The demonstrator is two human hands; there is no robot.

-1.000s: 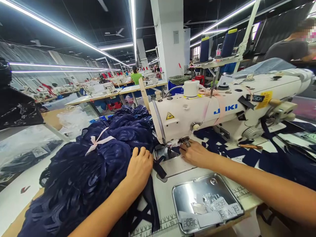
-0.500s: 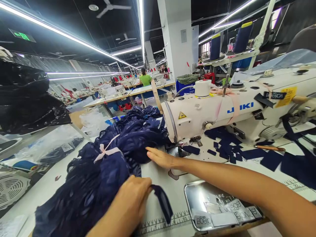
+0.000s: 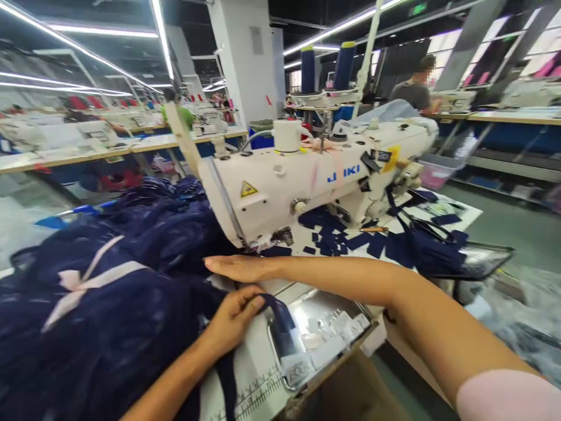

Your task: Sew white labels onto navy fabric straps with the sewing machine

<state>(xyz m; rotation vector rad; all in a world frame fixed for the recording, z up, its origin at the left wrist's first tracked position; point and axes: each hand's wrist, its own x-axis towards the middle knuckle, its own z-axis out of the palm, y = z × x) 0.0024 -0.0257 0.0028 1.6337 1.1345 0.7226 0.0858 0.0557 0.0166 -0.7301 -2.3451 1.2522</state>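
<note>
My left hand (image 3: pixel 234 320) is closed on a narrow navy fabric strip (image 3: pixel 283 313), thumb on top. The strip's loose end hangs over a shallow metal tray (image 3: pixel 274 345) holding white printed labels (image 3: pixel 326 342). Just above it, my right hand (image 3: pixel 239 268) lies flat with fingers stretched toward the left, its fingertips at the edge of a big navy garment heap (image 3: pixel 100 345). A pale pink ribbon (image 3: pixel 111 278) is tied around part of that heap. Right behind my right hand stands the head of a white sewing machine (image 3: pixel 263 187); the hand partly hides its needle area.
Small navy fabric pieces (image 3: pixel 326 234) and a wooden-handled tool (image 3: pixel 372 229) lie under the machine arm. A second metal tray (image 3: pixel 491 257) sits at the right end, near clear plastic bags (image 3: pixel 532 316). A person in dark clothing (image 3: pixel 412 93) is at the back right.
The view has swung right, so machine and heap appear further left. My left hand has come up close to my right hand, bringing the strip over the label tray.
</note>
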